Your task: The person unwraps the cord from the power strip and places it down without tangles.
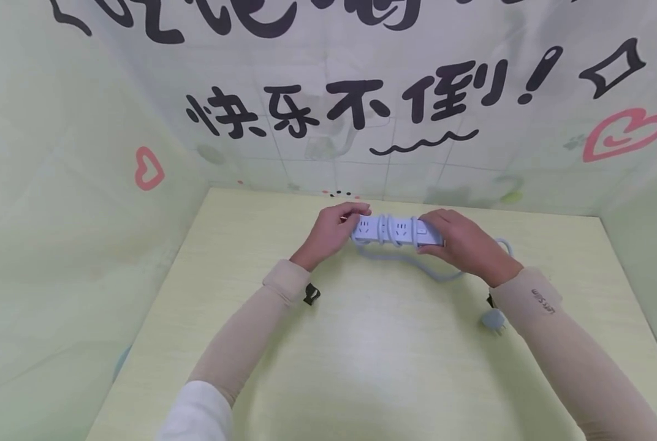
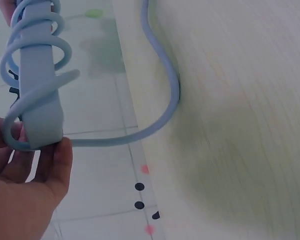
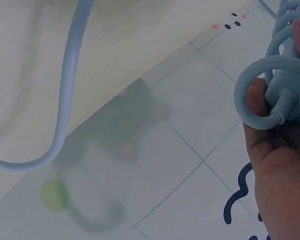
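A white power strip (image 1: pixel 372 228) is held up near the table's back edge, its cord (image 2: pixel 62 48) wound round it in several loops. My left hand (image 1: pixel 331 231) grips its left end; in the left wrist view the fingertips pinch the strip and a cord loop. The right hand (image 1: pixel 463 242) holds the other end, by the switch, with the thumb below. In the right wrist view the cord leaves that end in a curl. A loose length of cord (image 1: pixel 400 258) sags below the strip toward the right. The plug (image 1: pixel 493 320) lies on the table beside my right forearm.
The pale wooden table (image 1: pixel 378 367) meets a printed fabric backdrop (image 1: pixel 328 159) at its back and sides. A small black item (image 1: pixel 311 294) shows by the left wrist, perhaps part of a strap. Something blue (image 1: pixel 121 361) peeks out at the table's left edge.
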The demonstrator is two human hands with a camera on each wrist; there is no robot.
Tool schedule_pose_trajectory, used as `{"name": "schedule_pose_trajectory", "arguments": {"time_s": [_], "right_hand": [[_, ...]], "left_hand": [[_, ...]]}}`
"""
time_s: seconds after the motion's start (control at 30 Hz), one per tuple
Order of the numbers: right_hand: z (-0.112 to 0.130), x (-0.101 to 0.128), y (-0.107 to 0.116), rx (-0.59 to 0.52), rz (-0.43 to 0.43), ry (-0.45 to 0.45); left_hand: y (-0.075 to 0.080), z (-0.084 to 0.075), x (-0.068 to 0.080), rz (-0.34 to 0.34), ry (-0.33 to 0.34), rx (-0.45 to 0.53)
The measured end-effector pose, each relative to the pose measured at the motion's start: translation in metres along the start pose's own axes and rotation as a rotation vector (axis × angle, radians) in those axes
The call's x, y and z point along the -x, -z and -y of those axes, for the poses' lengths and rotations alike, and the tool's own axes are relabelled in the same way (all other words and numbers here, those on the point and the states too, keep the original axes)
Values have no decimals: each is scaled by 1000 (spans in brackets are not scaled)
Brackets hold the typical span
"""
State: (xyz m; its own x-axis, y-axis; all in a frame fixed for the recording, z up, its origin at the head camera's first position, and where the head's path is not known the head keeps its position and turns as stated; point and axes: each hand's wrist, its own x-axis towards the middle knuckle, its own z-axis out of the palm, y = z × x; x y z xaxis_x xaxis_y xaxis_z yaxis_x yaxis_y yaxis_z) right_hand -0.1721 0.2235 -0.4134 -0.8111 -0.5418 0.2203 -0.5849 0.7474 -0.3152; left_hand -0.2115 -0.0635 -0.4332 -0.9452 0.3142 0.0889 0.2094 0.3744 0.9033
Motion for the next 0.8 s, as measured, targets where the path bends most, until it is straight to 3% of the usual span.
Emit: {"name": "schedule_pose_trajectory", "arguments": {"time_s": [0.2,0.33,0.47,0.6,0.8], "right_hand": [[-3,3,0,10,72,-41],[-9,6,-1,6,67,-71],[-12,8,-2,-4,20,-90],[-12,10,-2,4,-44,-94],[-13,13,-6,-29,-132,-68]], "left_hand": [[-5,-4,-2,-162,-10,21],[-2,-7,0,-246,-24,125],[2,-9,3,-264,39,263],[5,-9,7,-273,120,309],[8,-6,11,-332,187,385]]}}
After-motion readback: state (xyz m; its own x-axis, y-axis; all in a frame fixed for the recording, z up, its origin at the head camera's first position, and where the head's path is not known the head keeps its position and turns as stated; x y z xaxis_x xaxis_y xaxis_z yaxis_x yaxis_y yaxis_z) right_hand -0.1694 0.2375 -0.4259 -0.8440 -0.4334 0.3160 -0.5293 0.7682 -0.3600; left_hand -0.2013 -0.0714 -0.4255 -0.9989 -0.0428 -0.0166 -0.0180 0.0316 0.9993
